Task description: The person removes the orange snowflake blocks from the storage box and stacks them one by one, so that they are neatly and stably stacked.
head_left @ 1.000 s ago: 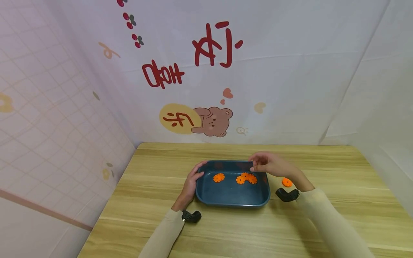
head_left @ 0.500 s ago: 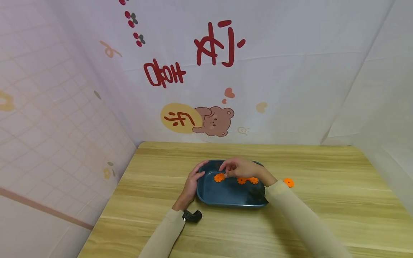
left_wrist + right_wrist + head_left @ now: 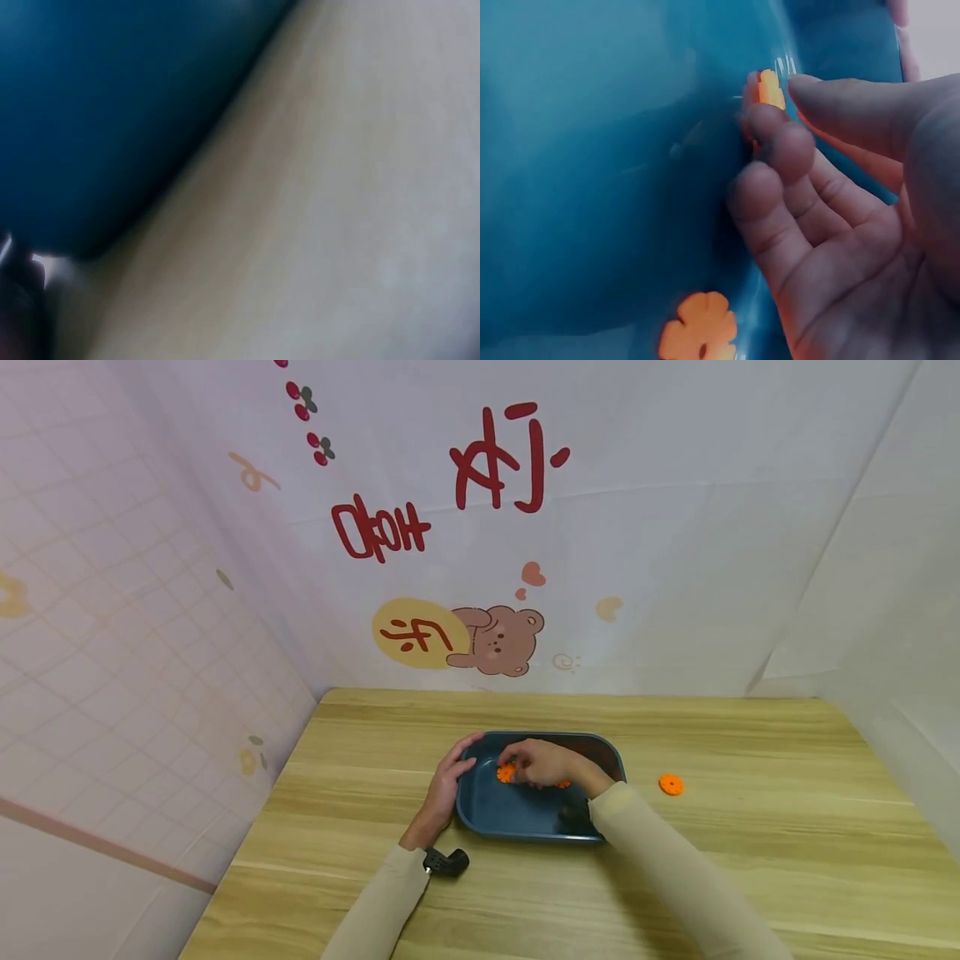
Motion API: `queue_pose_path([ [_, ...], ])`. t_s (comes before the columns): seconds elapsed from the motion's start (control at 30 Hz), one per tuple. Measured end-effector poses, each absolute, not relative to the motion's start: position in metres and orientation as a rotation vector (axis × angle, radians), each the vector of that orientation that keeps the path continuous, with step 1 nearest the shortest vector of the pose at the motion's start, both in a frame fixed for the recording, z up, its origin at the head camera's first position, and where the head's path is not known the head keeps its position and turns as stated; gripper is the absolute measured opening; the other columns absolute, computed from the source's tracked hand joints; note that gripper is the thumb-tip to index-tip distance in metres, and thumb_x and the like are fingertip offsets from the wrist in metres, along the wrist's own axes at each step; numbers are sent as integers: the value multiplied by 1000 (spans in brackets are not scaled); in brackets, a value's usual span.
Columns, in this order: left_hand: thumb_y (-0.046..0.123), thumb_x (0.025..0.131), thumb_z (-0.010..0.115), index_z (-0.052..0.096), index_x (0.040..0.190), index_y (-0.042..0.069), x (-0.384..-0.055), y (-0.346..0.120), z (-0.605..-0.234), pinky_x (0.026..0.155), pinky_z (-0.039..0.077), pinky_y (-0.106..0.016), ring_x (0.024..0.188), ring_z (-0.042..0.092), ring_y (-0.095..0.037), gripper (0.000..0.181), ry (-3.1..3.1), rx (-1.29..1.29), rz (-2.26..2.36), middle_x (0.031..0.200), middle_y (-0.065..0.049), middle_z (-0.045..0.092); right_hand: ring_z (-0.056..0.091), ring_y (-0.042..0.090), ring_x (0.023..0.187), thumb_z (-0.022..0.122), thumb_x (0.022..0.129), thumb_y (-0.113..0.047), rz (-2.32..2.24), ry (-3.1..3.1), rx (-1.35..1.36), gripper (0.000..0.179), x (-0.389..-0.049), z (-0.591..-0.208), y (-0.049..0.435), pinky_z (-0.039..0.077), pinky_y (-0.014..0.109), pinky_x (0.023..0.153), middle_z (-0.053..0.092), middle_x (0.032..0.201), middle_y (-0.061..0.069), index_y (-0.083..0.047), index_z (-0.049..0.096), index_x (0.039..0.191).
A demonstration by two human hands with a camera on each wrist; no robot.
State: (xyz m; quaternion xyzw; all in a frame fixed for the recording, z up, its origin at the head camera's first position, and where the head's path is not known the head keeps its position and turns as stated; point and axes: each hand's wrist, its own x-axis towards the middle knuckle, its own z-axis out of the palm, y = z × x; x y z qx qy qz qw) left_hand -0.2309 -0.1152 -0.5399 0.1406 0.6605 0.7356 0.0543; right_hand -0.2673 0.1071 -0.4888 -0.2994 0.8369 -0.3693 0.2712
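A dark blue rectangular tray [image 3: 517, 818] stands on the table. At its left side my left hand [image 3: 444, 789] grips the rim, fingertips over the edge. The left wrist view shows the tray's outer wall [image 3: 112, 112], blurred. My right hand [image 3: 542, 763] reaches down inside the tray, palm low over the bottom. Its thumb and fingertips close around an orange flower-shaped disc [image 3: 506, 772] at the left, seen nearly edge-on in the right wrist view [image 3: 771, 90]. Another orange disc [image 3: 700, 328] lies on the tray bottom, mostly hidden by the hand in the head view.
One more orange disc [image 3: 671, 784] lies on the wooden table [image 3: 750, 827] to the right of the tray. Black wrist cameras [image 3: 447, 863] sit on both arms. A printed white wall [image 3: 660, 527] rises behind the table.
My right hand has moved left from the tray's back right and lowered to the left discs. My left hand stays at the rim.
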Motion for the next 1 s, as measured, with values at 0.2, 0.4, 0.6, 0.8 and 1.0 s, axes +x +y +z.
queue_pose_path([
  [0.2,13,101,42,49,144,2,-231,-116,-539,108,30,-17,142,33,-22,45,2001,430,2234,153,-12,42,47,10,49,62,91,-2,-954,2327,-813,36,-268,-490,103,42,24,53,58,61,-3,-4,61,127],
  [0.4,13,101,41,49,144,3,-230,-116,-540,110,28,-20,143,31,-24,45,2007,428,2221,153,-12,42,48,8,51,66,88,-1,-919,2399,-856,27,-268,-493,102,44,24,60,63,65,1,-4,66,115],
  [0.6,15,101,42,49,144,4,-230,-116,-541,113,25,-24,144,30,-24,45,2030,420,2211,153,-11,43,54,8,57,71,86,-3,-920,2393,-850,20,-266,-493,103,46,25,61,69,72,-1,-6,66,105],
  [0.8,15,101,43,50,144,5,-229,-116,-540,112,26,-23,145,29,-23,45,2028,403,2213,153,-10,43,53,8,56,73,85,-4,-933,2365,-853,16,-266,-494,103,44,24,59,67,70,-4,-6,65,99],
  [1.0,16,101,43,51,143,9,-228,-116,-539,112,25,-23,144,30,-20,44,2042,387,2198,152,-6,43,51,9,54,74,85,-6,-960,2341,-818,14,-266,-494,102,43,24,58,66,68,0,-7,63,94],
])
